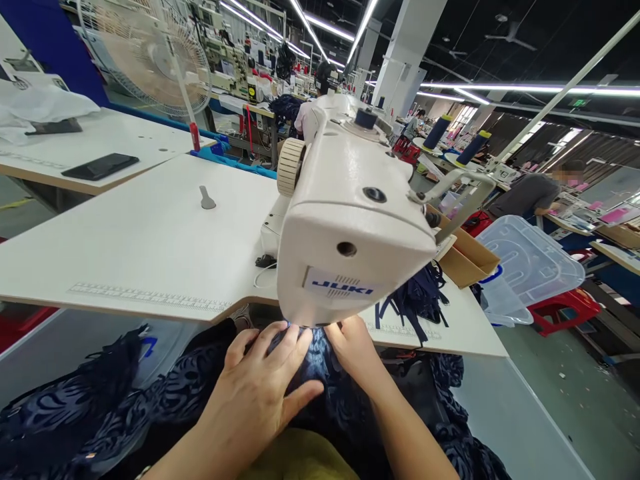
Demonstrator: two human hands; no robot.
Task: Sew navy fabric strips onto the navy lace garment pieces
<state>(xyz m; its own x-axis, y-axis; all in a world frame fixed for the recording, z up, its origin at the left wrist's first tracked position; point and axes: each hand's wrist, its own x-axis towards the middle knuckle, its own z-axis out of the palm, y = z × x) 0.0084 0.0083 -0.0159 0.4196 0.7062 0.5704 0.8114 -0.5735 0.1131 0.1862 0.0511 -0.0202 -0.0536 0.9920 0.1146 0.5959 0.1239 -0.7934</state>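
Note:
A white JUKI sewing machine (345, 247) stands directly in front of me, its head hiding the needle area. Dark navy fabric with a leaf-like pattern (317, 360) runs from my lap up under that head. My left hand (270, 367) lies on the left part of the fabric, fingers stretched out and thumb apart. On the other side, my right hand (353, 343) holds the fabric, thumb and fingers close together, the fingertips partly hidden by the machine. More patterned navy pieces (65, 413) hang at the left, and others (450, 400) at the right.
Navy strips (417, 300) lie on the white tabletop (165, 233) right of the machine, near a cardboard box (463, 257). A clear plastic bin (530, 267) rests on a red stool (565, 307). A fan (150, 60) and a black phone (100, 167) are at the left. A person (525, 193) works far right.

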